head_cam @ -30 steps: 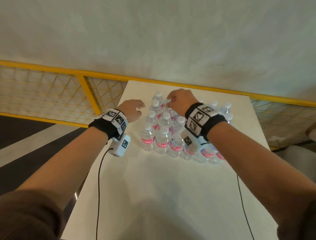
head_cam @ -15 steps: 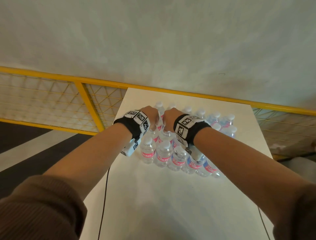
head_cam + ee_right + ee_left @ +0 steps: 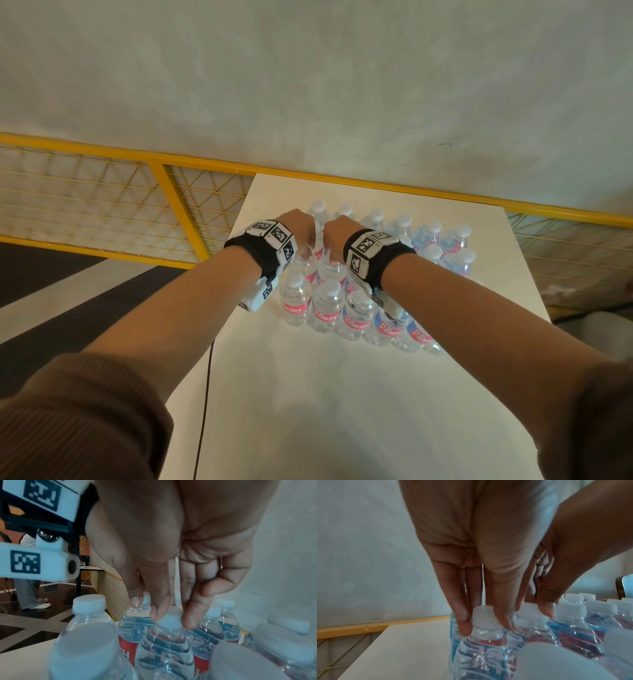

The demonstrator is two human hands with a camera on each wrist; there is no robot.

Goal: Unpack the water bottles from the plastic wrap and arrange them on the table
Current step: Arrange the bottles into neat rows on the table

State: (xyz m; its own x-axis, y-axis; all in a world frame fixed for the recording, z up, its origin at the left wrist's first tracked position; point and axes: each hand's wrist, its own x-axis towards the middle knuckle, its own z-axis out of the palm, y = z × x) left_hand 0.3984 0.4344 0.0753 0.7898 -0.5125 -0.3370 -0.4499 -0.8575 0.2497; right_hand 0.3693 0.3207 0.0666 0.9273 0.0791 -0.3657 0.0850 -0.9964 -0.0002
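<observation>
Several clear water bottles (image 3: 356, 308) with white caps and red-and-blue labels stand bunched at the far end of the white table (image 3: 342, 411). I cannot make out plastic wrap around them. My left hand (image 3: 308, 245) reaches down over the left of the bunch. In the left wrist view its fingertips (image 3: 464, 623) pinch the cap and neck of one bottle (image 3: 483, 639). My right hand (image 3: 330, 251) is right beside it. Its fingertips (image 3: 192, 618) pinch the white cap of another bottle (image 3: 164, 649). Both bottles stand upright among the others.
A yellow railing (image 3: 171, 192) with wire mesh runs behind and left of the table, before a pale wall. A black cable (image 3: 205, 394) hangs over the table's left edge. In the right wrist view a person's legs (image 3: 29, 595) stand far off on the left.
Both hands came down and together onto the bottle caps. The left hand, open beside the bunch a second ago, now pinches a cap. The view has shifted nearer.
</observation>
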